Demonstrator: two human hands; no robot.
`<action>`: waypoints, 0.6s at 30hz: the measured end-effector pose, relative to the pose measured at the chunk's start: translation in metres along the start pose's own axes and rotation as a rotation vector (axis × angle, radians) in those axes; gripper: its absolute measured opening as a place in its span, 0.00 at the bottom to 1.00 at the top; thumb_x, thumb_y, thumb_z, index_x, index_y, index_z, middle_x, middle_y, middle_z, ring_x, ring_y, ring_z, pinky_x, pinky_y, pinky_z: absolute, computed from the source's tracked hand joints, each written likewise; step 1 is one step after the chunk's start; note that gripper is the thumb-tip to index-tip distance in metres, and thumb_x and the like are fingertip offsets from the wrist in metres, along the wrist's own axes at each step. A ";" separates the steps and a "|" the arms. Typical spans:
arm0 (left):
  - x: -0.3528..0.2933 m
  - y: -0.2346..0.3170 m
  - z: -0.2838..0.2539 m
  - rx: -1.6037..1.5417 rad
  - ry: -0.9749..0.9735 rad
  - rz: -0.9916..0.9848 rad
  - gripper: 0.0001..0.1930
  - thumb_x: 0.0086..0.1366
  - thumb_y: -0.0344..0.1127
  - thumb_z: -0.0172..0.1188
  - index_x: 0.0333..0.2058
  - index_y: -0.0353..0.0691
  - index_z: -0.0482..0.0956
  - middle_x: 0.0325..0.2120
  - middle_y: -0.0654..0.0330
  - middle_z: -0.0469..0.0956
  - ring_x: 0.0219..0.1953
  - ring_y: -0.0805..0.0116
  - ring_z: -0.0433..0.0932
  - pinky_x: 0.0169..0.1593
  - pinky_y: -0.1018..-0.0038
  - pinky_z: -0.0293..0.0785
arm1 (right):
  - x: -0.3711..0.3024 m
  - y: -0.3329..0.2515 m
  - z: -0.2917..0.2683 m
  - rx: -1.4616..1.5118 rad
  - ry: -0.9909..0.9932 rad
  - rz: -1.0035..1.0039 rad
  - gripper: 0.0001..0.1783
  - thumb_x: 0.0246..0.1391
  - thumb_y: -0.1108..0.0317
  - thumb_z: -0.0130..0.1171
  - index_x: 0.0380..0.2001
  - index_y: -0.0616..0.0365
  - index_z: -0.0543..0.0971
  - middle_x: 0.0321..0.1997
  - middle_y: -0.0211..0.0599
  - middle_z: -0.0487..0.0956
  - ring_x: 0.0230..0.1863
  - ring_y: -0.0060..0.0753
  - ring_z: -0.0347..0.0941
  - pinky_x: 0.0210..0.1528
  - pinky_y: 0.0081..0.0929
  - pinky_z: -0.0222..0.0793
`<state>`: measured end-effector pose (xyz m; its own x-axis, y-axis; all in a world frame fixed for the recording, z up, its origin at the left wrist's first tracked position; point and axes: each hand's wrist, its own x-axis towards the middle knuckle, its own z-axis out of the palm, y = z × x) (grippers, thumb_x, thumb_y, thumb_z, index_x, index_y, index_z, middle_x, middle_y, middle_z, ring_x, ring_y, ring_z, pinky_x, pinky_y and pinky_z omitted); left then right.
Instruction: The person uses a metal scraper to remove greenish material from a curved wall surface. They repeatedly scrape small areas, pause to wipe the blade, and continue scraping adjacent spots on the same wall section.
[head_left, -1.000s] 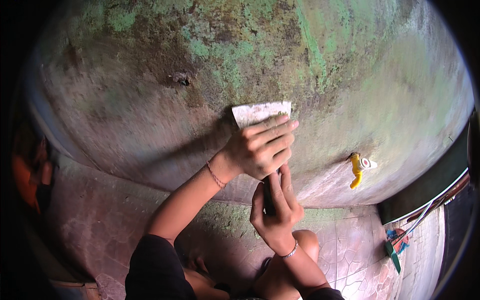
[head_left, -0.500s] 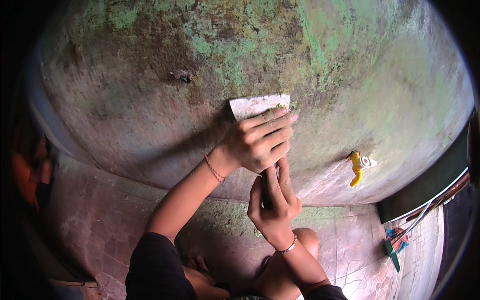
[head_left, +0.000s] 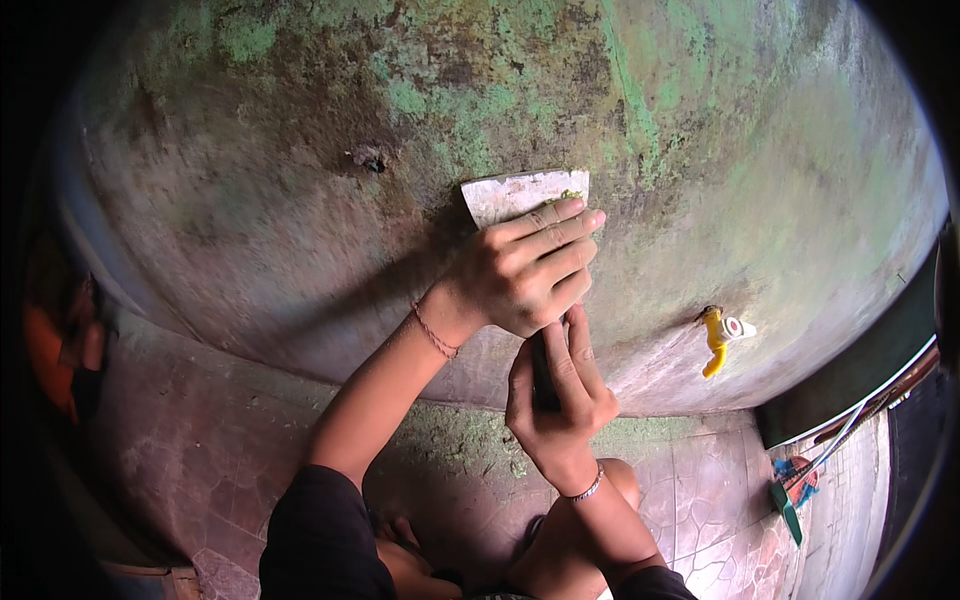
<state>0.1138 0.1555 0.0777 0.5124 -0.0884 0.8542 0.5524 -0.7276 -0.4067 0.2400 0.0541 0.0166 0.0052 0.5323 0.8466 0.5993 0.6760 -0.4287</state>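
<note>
A wide scraper (head_left: 512, 194) has its pale, paint-smeared blade against the mottled green and brown wall (head_left: 660, 210), with green crumbs near the blade's right corner. Across the blade press the close-set fingers of my left hand (head_left: 535, 270); its thumb is hidden. Just below, my right hand (head_left: 562, 395) grips the scraper's dark handle (head_left: 544, 375), fingers extended along it and thumb on the left side. Much of the handle's upper part is covered by my left hand.
A yellow tap (head_left: 714, 340) with a white knob juts from the wall at the right. Left of the blade is a small broken hole (head_left: 368, 159). Green flakes (head_left: 460, 437) lie on the stone-patterned floor (head_left: 250, 440). A green-edged tool (head_left: 787, 512) rests at far right.
Both hands have moved the scraper a short way up the wall and slightly right. My grip looks the same.
</note>
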 end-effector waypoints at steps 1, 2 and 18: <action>0.000 0.001 0.000 -0.020 0.022 0.048 0.06 0.48 0.32 0.63 0.18 0.38 0.77 0.35 0.56 0.85 0.50 0.53 0.86 0.57 0.56 0.83 | 0.000 -0.002 -0.001 0.027 0.032 -0.049 0.26 0.50 0.82 0.65 0.55 0.66 0.81 0.59 0.71 0.77 0.51 0.54 0.84 0.45 0.31 0.82; 0.001 0.001 0.000 -0.040 0.016 0.042 0.06 0.48 0.32 0.62 0.18 0.38 0.76 0.35 0.56 0.85 0.50 0.53 0.86 0.57 0.56 0.83 | -0.001 -0.003 -0.001 0.019 0.032 -0.048 0.26 0.50 0.82 0.65 0.56 0.66 0.81 0.59 0.71 0.77 0.51 0.54 0.85 0.45 0.31 0.81; 0.024 -0.003 -0.006 -0.067 0.034 0.017 0.06 0.48 0.32 0.62 0.19 0.37 0.78 0.34 0.55 0.85 0.50 0.53 0.86 0.57 0.57 0.83 | 0.017 -0.013 -0.011 0.115 0.086 -0.043 0.26 0.51 0.84 0.65 0.57 0.69 0.80 0.61 0.72 0.75 0.56 0.51 0.83 0.52 0.30 0.78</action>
<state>0.1205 0.1514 0.1013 0.4984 -0.1231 0.8582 0.4979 -0.7697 -0.3996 0.2412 0.0486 0.0404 0.0528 0.4596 0.8865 0.5052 0.7535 -0.4207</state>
